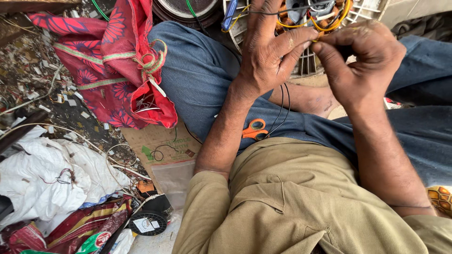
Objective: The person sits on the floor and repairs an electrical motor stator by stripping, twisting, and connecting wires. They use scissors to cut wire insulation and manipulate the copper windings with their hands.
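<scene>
Khaki shirt below, both hands pinch wiring at the fan motor.
Left hand and right hand grip a yellow wire between fingertips; joining seems underway, demanding steady pinching.

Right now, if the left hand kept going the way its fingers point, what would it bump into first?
Probably the wires on the motor, just beyond the left hand; its fingers point up and away there. Depth is hard to judge.

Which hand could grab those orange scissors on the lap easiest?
Probably the left hand. The orange scissors lie on the blue-trousered lap right beside the left forearm, while the right hand is farther over. Both hands are pinching thin wires at the motor, so one must let go first.
</scene>
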